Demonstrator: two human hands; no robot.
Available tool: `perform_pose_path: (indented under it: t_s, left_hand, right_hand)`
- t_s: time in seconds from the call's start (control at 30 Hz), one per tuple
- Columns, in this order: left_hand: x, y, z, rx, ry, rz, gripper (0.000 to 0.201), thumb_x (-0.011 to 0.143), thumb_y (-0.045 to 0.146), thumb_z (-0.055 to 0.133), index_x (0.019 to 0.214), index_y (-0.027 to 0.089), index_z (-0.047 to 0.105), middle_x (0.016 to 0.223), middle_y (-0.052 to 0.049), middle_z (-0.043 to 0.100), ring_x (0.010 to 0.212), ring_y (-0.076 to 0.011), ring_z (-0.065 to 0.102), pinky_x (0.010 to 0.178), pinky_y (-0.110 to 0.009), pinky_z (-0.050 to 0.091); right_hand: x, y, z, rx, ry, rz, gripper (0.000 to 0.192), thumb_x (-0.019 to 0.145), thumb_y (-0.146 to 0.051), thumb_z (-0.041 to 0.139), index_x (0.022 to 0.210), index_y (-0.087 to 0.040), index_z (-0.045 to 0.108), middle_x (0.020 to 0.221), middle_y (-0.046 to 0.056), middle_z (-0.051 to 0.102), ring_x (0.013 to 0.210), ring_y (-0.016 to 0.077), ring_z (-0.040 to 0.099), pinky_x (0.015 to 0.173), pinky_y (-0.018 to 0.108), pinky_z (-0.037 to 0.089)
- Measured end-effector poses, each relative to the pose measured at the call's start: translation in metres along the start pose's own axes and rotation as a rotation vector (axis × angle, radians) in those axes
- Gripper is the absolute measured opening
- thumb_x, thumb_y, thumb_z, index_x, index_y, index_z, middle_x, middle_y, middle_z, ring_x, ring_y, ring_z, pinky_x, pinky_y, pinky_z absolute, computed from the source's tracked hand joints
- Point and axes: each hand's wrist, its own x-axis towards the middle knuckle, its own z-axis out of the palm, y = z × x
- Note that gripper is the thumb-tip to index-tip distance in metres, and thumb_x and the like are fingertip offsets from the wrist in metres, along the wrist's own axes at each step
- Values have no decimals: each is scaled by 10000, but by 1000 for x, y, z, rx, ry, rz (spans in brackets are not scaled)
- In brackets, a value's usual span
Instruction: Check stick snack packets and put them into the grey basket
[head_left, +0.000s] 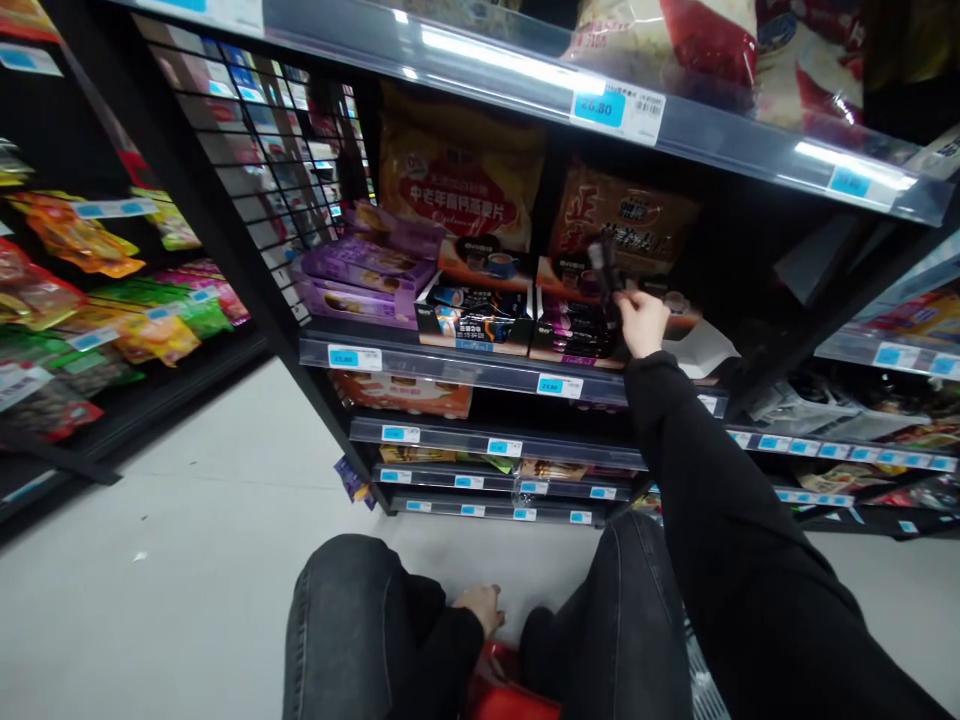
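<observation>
I have the right hand (pixel 645 320) gripping a dark sachet (pixel 607 274), jutting toward eleven o'clock from its fingers (pixel 623 298); the left hand (pixel 480 606), at seven o'clock, hangs loosely open.

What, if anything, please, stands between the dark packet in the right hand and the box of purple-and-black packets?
Nothing visible: the right hand holds the dark packet close to the open box.

Long black sleeves (pixel 720 530), close-fitting cuff (pixel 651 364), faded charcoal jeans (pixel 341 620) with stitched seams (pixel 619 600), bare hands (pixel 645 322)
</observation>
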Motion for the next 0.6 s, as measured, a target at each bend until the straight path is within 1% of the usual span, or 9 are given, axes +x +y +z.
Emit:
perform_pose_path:
  t_s: [0.1, 0.17, 0.23, 0.3, 0.33, 0.4, 0.47, 0.53, 0.6]
  left_hand:
    - [-1, 8, -11, -83, 45, 37, 463, 719, 270, 492, 1160, 145, 558, 1058, -170, 629, 1030, -309, 574, 874, -421, 423]
    - [-9, 20, -25, -365, 149, 143, 414, 769, 259, 448, 1144, 122, 560, 1032, -146, 643, 1004, -260, 588, 894, -386, 422]
    - [-26, 35, -41, -759, 303, 292, 442, 820, 366, 402, 1160, 117, 532, 1035, -134, 641, 982, -222, 591, 901, -360, 432]
    - [-53, 51, -58, -1113, 459, 407, 574, 835, 499, 340, 1266, 127, 418, 1095, -148, 608, 958, -216, 595, 865, -373, 464]
    - [-67, 59, -66, -1218, 568, 460, 639, 818, 550, 350, 1318, 152, 343, 1183, -158, 554, 991, -225, 578, 856, -381, 472]
    - [-93, 73, -81, -1266, 730, 541, 783, 731, 617, 466, 1365, 215, 246, 1309, -159, 444, 1095, -261, 513, 814, -374, 498]
    - [-109, 83, -91, -1166, 734, 508, 853, 627, 538, 647, 1345, 229, 305, 1331, -141, 425, 1159, -290, 460, 803, -344, 508]
    - [-111, 86, -95, -1092, 705, 394, 645, 634, 427, 687, 1210, 205, 501, 1218, -110, 540, 1082, -273, 528, 811, -335, 510]
    - [-102, 80, -94, -1139, 647, 295, 470, 660, 368, 675, 1079, 171, 600, 1082, -84, 622, 913, -232, 614, 758, -329, 533]
  right_hand:
    - [-11, -10, -9, 358, 65, 145, 388, 823, -485, 402, 808, -151, 599, 585, 25, 585, 561, 136, 562, 575, 262, 441]
    - [-40, -20, -17, 579, 25, 201, 364, 814, -512, 403, 782, -179, 546, 536, -13, 520, 490, 106, 529, 515, 233, 431]
    - [-90, -31, -25, 732, -56, 268, 319, 794, -510, 451, 725, -202, 489, 507, -39, 468, 456, 90, 508, 488, 216, 426]
    - [-153, -42, -30, 829, -151, 388, 293, 776, -479, 502, 679, -211, 437, 486, -55, 441, 427, 85, 494, 464, 212, 418]
    - [-186, -47, -31, 866, -206, 472, 280, 770, -457, 523, 673, -212, 428, 479, -58, 444, 414, 87, 490, 456, 216, 418]
    - [-248, -54, -29, 928, -294, 645, 264, 763, -419, 548, 657, -212, 423, 482, -55, 474, 411, 93, 494, 446, 225, 415]
    - [-296, -55, -23, 977, -351, 794, 241, 754, -397, 566, 659, -213, 442, 497, -45, 510, 434, 105, 513, 469, 242, 432]
    - [-327, -50, -14, 1018, -417, 885, 226, 732, -382, 596, 661, -210, 466, 507, -39, 527, 458, 110, 522, 499, 254, 448]
    - [-343, -36, -5, 1069, -509, 928, 219, 702, -379, 628, 686, -206, 495, 532, -34, 541, 474, 106, 525, 508, 253, 454]
